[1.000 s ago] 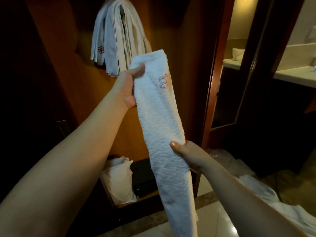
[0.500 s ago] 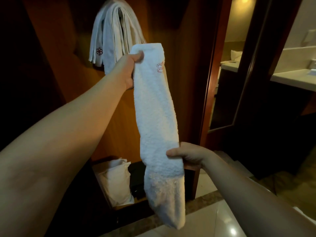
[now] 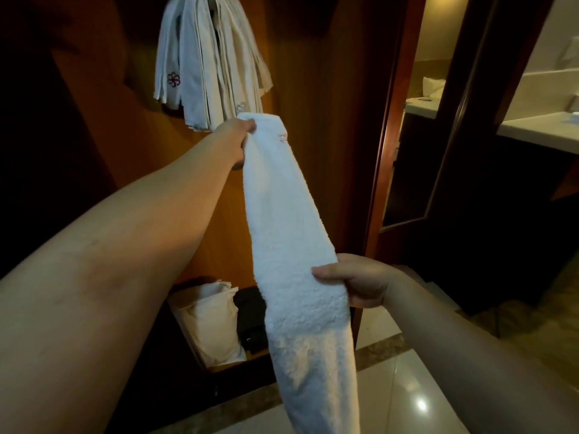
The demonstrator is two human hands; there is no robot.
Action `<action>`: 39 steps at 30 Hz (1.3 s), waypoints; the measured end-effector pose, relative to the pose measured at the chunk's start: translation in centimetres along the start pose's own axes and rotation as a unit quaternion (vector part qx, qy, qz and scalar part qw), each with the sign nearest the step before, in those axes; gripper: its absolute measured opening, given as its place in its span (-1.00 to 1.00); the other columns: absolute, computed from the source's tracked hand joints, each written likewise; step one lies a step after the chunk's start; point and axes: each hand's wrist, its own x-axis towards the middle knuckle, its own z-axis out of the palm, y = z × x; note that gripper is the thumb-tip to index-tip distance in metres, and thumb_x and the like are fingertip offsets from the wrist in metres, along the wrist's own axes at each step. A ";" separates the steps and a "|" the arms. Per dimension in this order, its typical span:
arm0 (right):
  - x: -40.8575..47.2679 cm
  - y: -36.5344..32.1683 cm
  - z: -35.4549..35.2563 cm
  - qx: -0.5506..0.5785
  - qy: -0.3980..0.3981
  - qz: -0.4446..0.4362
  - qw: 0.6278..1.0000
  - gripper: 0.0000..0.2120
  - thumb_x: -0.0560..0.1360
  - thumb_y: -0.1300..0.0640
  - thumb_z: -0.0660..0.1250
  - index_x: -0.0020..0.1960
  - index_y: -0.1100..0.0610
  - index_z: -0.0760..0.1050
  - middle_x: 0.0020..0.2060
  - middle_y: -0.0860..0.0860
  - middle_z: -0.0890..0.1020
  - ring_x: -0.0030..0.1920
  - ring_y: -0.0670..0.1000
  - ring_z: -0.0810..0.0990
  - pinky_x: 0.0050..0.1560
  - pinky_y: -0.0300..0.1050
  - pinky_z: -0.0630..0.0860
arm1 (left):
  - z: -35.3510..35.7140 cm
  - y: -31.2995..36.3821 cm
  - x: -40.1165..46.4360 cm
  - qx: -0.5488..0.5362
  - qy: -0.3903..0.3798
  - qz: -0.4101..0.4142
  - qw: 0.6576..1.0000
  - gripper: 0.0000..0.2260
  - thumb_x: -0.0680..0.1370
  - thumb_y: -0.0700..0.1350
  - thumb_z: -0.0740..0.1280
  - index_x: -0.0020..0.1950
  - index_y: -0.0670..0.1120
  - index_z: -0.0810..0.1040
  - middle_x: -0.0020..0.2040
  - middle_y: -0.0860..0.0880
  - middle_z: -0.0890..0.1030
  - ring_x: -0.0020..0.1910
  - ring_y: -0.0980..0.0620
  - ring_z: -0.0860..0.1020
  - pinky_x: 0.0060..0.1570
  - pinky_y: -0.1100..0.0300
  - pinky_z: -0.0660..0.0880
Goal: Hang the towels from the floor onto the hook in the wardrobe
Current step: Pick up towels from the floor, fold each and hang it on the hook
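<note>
1. Two bare hands hold one folded white terry towel (image 3: 291,220), a long narrow strip of nubby looped pile stretched slantwise in front of the open wardrobe (image 3: 316,89).
2. On the left, the left hand (image 3: 236,142) is raised at the far end of the strip, its thumb and fingers pinching the towel's top fold, where a small embroidered emblem (image 3: 283,138) shows.
3. Just above and behind that hand, a bunch of thin, smooth white towels (image 3: 206,64) hangs at the top of the wardrobe's warm wooden back panel; the hook itself is hidden under them. One bears a dark flower-shaped emblem (image 3: 173,79). Their number cannot be counted among the overlapping folds.
4. Low in the wardrobe, on its bottom shelf, one white bag-like bundle (image 3: 210,321) of crumpled fabric sits beside a dark box-like object (image 3: 250,321), which the held towel partly covers.
5. Nearer and lower, the right hand (image 3: 354,281) grips the towel well down its length, thumb on top and fingers curled underneath; the loose tail hangs below it over the glossy tiled floor (image 3: 407,396).
6. To the right, a dark wooden door frame (image 3: 391,136) opens onto a dim room with a pale countertop (image 3: 539,133).
</note>
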 end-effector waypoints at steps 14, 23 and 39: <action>0.5 -9.2 0.1 0.176 0.136 -0.202 0.954 -0.49 0.49 -0.15 0.37 0.31 0.14 0.57 0.22 0.14 0.67 0.21 0.15 0.66 0.12 0.05 0.64 | -0.6 -8.1 -1.9 0.143 -0.139 -0.021 0.980 -0.38 0.64 0.30 0.10 0.32 -0.22 0.51 0.34 -0.25 0.56 0.28 -0.26 0.55 0.34 -0.13 0.44; 2.0 -12.6 1.3 0.167 0.231 -0.261 0.922 -0.53 0.62 -0.16 0.24 0.42 0.05 0.30 0.24 0.09 0.63 0.23 0.17 0.62 0.11 0.25 0.62 | -0.2 -14.0 -10.6 0.170 -0.115 0.342 0.917 -0.45 0.48 0.35 0.26 0.42 0.19 0.32 0.35 0.20 0.41 0.24 0.30 0.44 0.08 0.34 0.43; 1.8 -16.2 0.9 0.116 0.400 -0.301 0.858 -0.62 0.62 -0.14 0.28 0.27 -0.04 0.17 0.09 0.00 0.48 0.06 0.09 0.53 -0.08 0.19 0.65 | -0.3 -16.2 -8.3 0.231 -0.050 0.333 0.913 -0.93 0.66 0.13 0.23 0.07 0.33 0.47 -0.17 0.31 0.59 -0.25 0.31 0.58 -0.35 0.32 0.44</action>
